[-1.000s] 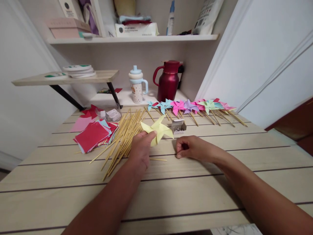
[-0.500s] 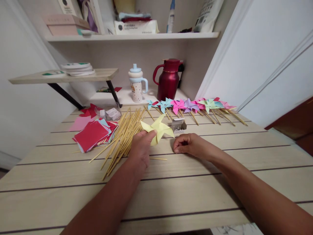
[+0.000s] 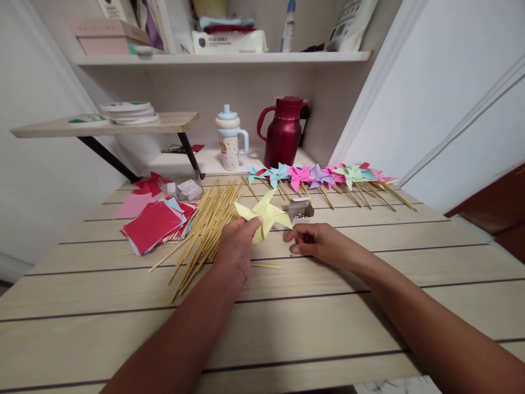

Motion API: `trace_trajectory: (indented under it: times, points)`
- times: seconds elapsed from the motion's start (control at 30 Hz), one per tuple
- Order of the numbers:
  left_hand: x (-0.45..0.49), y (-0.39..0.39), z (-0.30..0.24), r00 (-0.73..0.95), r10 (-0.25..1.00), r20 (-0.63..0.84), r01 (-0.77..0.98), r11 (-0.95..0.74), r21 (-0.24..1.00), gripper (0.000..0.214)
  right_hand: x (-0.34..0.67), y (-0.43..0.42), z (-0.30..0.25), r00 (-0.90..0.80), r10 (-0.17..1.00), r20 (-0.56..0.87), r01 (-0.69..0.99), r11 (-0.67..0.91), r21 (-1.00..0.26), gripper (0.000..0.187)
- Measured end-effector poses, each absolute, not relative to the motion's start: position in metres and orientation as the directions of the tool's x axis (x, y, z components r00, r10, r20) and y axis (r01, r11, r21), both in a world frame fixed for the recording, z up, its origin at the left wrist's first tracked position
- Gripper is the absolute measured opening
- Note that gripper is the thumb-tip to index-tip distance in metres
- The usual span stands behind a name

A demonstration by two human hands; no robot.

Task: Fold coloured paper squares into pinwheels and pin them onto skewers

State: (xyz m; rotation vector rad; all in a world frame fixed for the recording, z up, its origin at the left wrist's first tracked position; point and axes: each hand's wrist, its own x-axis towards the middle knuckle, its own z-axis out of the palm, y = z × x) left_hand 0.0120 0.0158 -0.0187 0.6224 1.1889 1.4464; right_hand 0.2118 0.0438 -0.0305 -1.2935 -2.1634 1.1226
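A yellow paper pinwheel [image 3: 268,216] is pinched between the thumb and fingers of my left hand [image 3: 235,246], held over the wooden table. Its folded blades face up, and no stick shows on it. To the right, my right hand [image 3: 314,243] rests low by the table, its index finger and thumb apart. A tiny object [image 3: 292,255], too small to name, lies at the thumb tip. Just beyond this hand stands a small open box [image 3: 301,212] of little metal pieces. Thin wooden sticks [image 3: 209,230] lie in a heap beside my left hand.
Finished pinwheels [image 3: 320,176] on sticks line the table's back right. Stacked red paper squares [image 3: 153,224] lie at left, near a small clear bag [image 3: 188,190]. Behind stand a tumbler [image 3: 229,139] and a red thermos jug [image 3: 284,134]. A raised wooden shelf [image 3: 176,123] overhangs the back left.
The fingers of my right hand have parted from a closed pinch, and the tiny object now shows under the thumb. My left hand keeps the pinwheel almost still.
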Motion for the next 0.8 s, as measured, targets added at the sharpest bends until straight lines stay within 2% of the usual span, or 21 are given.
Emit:
trace_trajectory:
  times: [0.17,0.33,0.5,0.67,0.8]
  points:
    - [0.012,0.015,-0.018,-0.240,0.943,-0.232,-0.422,0.114,0.900,0.011,0.215,0.043,-0.026,-0.601,0.790,-0.121,0.465,0.222,-0.857,0.010]
    - [0.012,0.015,-0.018,-0.221,0.949,-0.226,-0.435,0.111,0.894,0.011,0.211,0.042,-0.029,-0.607,0.787,-0.111,0.459,0.233,-0.857,0.009]
    - [0.012,0.015,-0.019,-0.222,0.947,-0.234,-0.438,0.118,0.891,0.010,0.210,0.042,-0.026,-0.561,0.818,-0.128,0.550,0.252,-0.796,0.010]
    - [0.012,0.015,-0.019,-0.196,0.953,-0.231,-0.440,0.125,0.889,0.007,0.219,0.041,-0.015,-0.682,0.662,-0.311,0.620,0.299,-0.725,0.009]
    - [0.012,0.015,-0.018,-0.184,0.955,-0.233,-0.440,0.132,0.888,0.010,0.224,0.037,-0.013,-0.666,0.658,-0.352,0.692,0.367,-0.622,0.015]
